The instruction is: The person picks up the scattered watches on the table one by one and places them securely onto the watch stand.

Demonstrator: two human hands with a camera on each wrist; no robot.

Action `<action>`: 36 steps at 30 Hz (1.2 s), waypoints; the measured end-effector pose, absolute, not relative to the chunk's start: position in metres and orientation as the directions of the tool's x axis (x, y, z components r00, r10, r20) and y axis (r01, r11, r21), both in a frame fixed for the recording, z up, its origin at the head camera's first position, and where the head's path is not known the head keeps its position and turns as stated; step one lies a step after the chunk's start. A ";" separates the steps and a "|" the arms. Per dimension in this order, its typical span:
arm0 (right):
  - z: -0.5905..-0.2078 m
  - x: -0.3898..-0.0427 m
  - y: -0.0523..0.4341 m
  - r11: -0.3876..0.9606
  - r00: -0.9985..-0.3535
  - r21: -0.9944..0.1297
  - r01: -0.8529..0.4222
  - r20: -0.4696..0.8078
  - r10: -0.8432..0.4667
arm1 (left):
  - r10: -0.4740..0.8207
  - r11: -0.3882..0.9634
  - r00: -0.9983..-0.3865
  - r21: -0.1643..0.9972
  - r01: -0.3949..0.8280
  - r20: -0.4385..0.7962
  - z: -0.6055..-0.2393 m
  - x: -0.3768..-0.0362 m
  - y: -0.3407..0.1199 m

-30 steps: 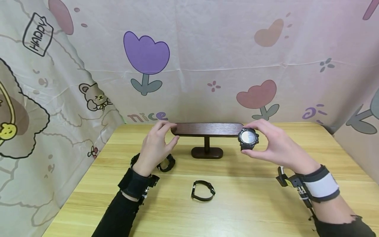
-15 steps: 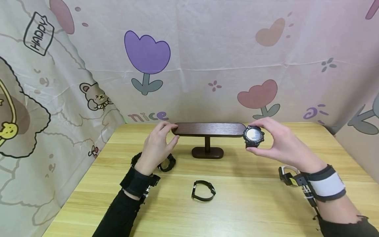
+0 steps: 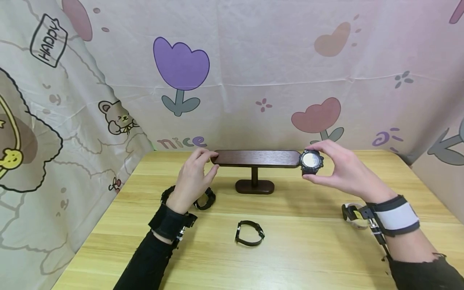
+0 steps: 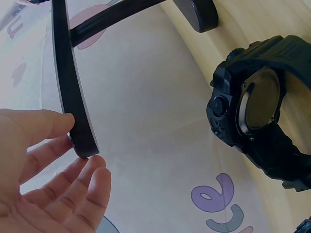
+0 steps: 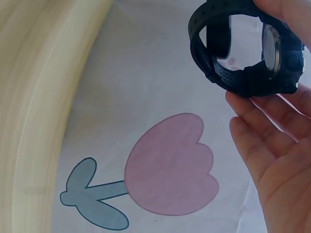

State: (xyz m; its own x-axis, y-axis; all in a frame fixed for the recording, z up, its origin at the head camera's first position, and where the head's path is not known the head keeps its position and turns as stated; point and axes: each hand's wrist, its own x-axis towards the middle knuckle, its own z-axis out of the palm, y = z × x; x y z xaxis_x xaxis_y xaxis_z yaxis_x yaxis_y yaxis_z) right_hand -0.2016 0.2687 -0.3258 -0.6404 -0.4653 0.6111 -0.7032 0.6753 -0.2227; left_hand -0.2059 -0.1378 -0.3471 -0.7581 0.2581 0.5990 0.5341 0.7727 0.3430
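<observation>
My left hand [image 3: 193, 179] pinches the left end of a dark wooden T-shaped watch stand [image 3: 257, 158], thumb and fingers on its bar [image 4: 73, 87]. At the bar's right end, my right hand [image 3: 342, 171] holds a chunky black watch [image 3: 311, 160] between thumb and fingers, its round face toward the head camera. In the right wrist view, the strap [image 5: 198, 46] of that watch forms a closed loop, with the bar's tip [image 5: 221, 41] showing through the loop. The bar carries no watch along its visible length.
A thin black-strapped watch [image 3: 250, 233] lies on its side on the wooden table [image 3: 290, 257]. Another black watch [image 3: 205, 200] lies partly behind my left wrist. A light-coloured watch [image 3: 359, 223] lies under my right wrist camera. A patterned cloth [image 3: 246, 60] hangs behind the table.
My right hand has moved the black watch right, then slightly up and back left, to the bar's right end. The left hand keeps its grip on the other end.
</observation>
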 end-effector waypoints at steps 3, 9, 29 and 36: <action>-0.326 -0.206 0.268 0.685 -0.656 -0.231 -0.691 0.598 -0.460 | 0.260 0.768 -0.751 0.341 0.542 0.607 -0.349 -0.207 -0.138; -0.326 -0.214 0.266 0.694 -0.675 -0.240 -0.679 0.575 -0.462 | 0.261 0.758 -0.748 0.350 0.551 0.611 -0.349 -0.209 -0.139; -0.331 -0.235 0.242 0.654 -0.671 -0.258 -0.712 0.526 -0.523 | 0.270 0.759 -0.746 0.343 0.554 0.608 -0.348 -0.207 -0.141; -0.331 -0.238 0.235 0.626 -0.631 -0.228 -0.745 0.544 -0.553 | 0.274 0.758 -0.736 0.332 0.561 0.619 -0.350 -0.209 -0.140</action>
State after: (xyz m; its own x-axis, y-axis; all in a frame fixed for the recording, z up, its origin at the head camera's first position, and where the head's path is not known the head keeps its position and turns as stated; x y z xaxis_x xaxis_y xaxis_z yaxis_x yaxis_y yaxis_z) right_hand -0.2380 0.2347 -0.3306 -0.6310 -0.5533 0.5438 -0.7455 0.6265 -0.2276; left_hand -0.2094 -0.1400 -0.3497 -0.7360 0.2736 0.6193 0.5614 0.7579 0.3323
